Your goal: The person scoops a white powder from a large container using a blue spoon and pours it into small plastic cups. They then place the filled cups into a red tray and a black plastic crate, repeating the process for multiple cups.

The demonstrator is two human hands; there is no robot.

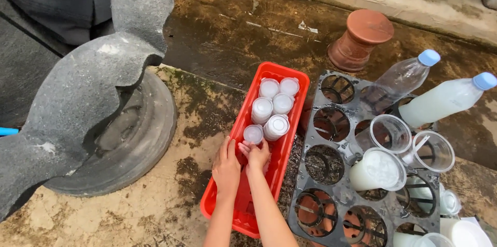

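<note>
A long red plastic basket lies on the mossy concrete, with several small lidded white cups grouped at its far end. My left hand rests on the basket's left rim, fingers together. Inside the basket, my right hand has its fingertips on the nearest small cup. Whether it grips that cup is unclear.
A black plastic pot tray right of the basket holds two blue-capped bottles, clear cups and a cup of white liquid. A terracotta pot stands upside down behind. A grey stone bird statue fills the left.
</note>
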